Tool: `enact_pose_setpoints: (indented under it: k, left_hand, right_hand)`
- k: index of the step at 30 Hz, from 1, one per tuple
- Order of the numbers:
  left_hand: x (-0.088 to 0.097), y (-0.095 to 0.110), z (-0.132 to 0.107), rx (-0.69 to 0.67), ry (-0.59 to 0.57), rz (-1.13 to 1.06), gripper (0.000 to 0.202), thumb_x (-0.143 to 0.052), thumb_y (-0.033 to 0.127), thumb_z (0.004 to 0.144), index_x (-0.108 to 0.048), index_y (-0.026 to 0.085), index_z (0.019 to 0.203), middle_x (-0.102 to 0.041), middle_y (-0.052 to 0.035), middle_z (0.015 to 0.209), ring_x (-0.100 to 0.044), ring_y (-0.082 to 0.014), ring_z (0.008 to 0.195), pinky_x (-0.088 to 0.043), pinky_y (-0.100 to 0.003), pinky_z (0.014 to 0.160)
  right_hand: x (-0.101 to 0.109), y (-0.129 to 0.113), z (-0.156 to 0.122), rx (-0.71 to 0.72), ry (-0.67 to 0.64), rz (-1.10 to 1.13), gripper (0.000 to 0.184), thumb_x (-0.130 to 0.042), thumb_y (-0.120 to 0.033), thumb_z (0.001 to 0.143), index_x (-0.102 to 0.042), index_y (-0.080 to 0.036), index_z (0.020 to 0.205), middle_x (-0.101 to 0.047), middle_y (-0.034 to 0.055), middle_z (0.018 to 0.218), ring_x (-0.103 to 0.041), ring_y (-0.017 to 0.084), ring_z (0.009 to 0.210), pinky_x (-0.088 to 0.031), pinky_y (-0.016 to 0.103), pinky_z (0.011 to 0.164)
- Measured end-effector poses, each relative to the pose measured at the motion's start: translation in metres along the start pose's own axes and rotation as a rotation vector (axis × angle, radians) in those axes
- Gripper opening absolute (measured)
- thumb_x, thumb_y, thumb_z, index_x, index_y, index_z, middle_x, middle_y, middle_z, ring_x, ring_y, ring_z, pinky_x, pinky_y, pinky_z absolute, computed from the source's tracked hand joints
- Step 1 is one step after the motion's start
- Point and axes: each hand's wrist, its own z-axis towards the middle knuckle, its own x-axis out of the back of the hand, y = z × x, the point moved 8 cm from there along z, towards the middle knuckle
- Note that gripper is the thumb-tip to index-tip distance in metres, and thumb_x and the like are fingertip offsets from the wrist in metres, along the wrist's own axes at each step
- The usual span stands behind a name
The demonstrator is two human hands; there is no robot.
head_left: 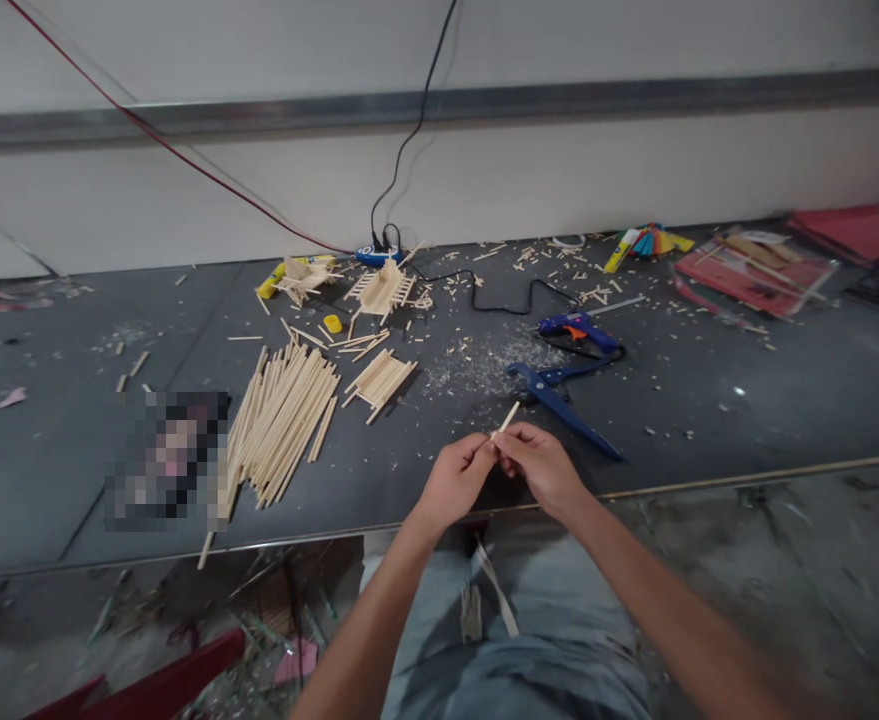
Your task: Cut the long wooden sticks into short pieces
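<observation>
Both of my hands meet over the front edge of the dark table (709, 420). My left hand (455, 480) and my right hand (540, 465) are closed in a pinch on one short wooden stick (507, 418), whose tip pokes up between them. Blue cutting pliers (559, 395) lie just beyond my right hand, and a blue glue gun (580, 328) lies behind them. A bundle of long wooden sticks (281, 420) lies to the left.
Small glued stick panels (380, 380) and stick frames (380, 290) sit further back among scattered offcuts. Red folders (754, 268) and coloured sticks (647, 242) are at the back right. Black cable (484, 300) runs to the wall. Stick pieces rest on my lap (495, 590).
</observation>
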Motion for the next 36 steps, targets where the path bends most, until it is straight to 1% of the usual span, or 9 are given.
enact_pose_setpoints:
  k: [6,12,16,18,19,22,26,30,36]
  left_hand:
    - [0.000,-0.001,0.001,0.024,-0.024,0.045,0.032,-0.035,0.031,0.087,-0.055,0.014,0.069,-0.057,0.0005,0.068,-0.050,-0.0092,0.063,-0.038,-0.019,0.062]
    - [-0.001,0.005,0.000,-0.015,-0.015,0.071,0.033,-0.034,0.031,0.087,-0.057,0.015,0.071,-0.058,0.0001,0.068,-0.051,-0.0102,0.065,-0.040,-0.020,0.064]
    - [0.000,-0.001,-0.002,0.028,0.029,0.094,0.033,-0.036,0.034,0.087,-0.058,0.015,0.070,-0.056,0.0009,0.063,-0.050,-0.0092,0.059,-0.040,-0.019,0.059]
    - [0.002,-0.005,-0.002,0.042,0.077,0.067,0.028,-0.040,0.035,0.085,-0.058,0.016,0.076,-0.055,0.0014,0.063,-0.050,-0.0088,0.057,-0.040,-0.019,0.056]
    - [0.003,-0.006,-0.003,0.038,0.108,0.038,0.024,-0.042,0.035,0.085,-0.058,0.016,0.082,-0.056,0.0013,0.065,-0.050,-0.0089,0.057,-0.041,-0.019,0.055]
    - [0.008,-0.003,-0.004,-0.027,0.189,-0.033,0.023,-0.047,0.030,0.083,-0.055,0.018,0.100,-0.059,-0.0020,0.079,-0.055,-0.0110,0.068,-0.045,-0.021,0.062]
    - [0.008,0.005,-0.005,-0.109,0.166,-0.010,0.021,-0.047,0.025,0.084,-0.060,0.019,0.099,-0.061,-0.0048,0.092,-0.056,-0.0142,0.084,-0.045,-0.025,0.078]
    - [0.010,0.002,-0.004,-0.107,0.166,-0.013,0.024,-0.048,0.024,0.083,-0.061,0.020,0.103,-0.062,-0.0051,0.095,-0.058,-0.0142,0.084,-0.046,-0.026,0.078]
    - [0.012,-0.003,-0.004,-0.096,0.194,-0.004,0.023,-0.050,0.025,0.082,-0.064,0.020,0.100,-0.063,-0.0047,0.093,-0.058,-0.0141,0.084,-0.046,-0.025,0.077]
  right_hand:
    - [0.000,0.000,0.001,0.002,-0.013,0.005,0.020,-0.066,-0.037,0.068,-0.061,-0.017,0.068,-0.054,-0.0020,0.055,-0.046,0.009,0.051,-0.036,0.024,0.049]
    - [0.001,0.000,0.001,-0.032,0.019,0.047,0.020,-0.067,-0.036,0.067,-0.058,-0.018,0.065,-0.054,-0.0024,0.056,-0.046,0.009,0.051,-0.036,0.023,0.048]
    - [0.003,0.000,0.002,-0.047,0.056,0.068,0.021,-0.069,-0.035,0.065,-0.057,-0.018,0.064,-0.054,-0.0024,0.057,-0.045,0.008,0.050,-0.035,0.022,0.046]
    - [0.003,0.000,0.002,-0.049,0.057,0.090,0.021,-0.069,-0.035,0.065,-0.057,-0.017,0.064,-0.054,-0.0024,0.057,-0.045,0.008,0.050,-0.035,0.022,0.046]
    - [0.003,0.000,0.002,-0.050,0.054,0.106,0.021,-0.069,-0.034,0.065,-0.057,-0.017,0.064,-0.054,-0.0025,0.057,-0.045,0.008,0.050,-0.035,0.022,0.046]
    - [0.001,0.000,0.001,-0.051,0.039,0.143,0.018,-0.069,-0.032,0.065,-0.058,-0.017,0.065,-0.055,-0.0027,0.057,-0.046,0.008,0.049,-0.035,0.021,0.046]
    - [0.001,0.001,0.000,-0.056,0.028,0.171,0.017,-0.069,-0.030,0.066,-0.058,-0.017,0.064,-0.055,-0.0028,0.056,-0.046,0.008,0.049,-0.035,0.021,0.046]
    - [0.001,0.000,0.001,-0.044,0.019,0.177,0.020,-0.068,-0.032,0.066,-0.056,-0.017,0.062,-0.052,-0.0037,0.053,-0.044,0.008,0.047,-0.034,0.022,0.045]
    - [-0.002,0.001,0.002,-0.051,-0.015,0.160,0.021,-0.067,-0.034,0.068,-0.056,-0.017,0.062,-0.053,-0.0027,0.054,-0.045,0.008,0.049,-0.034,0.022,0.046]
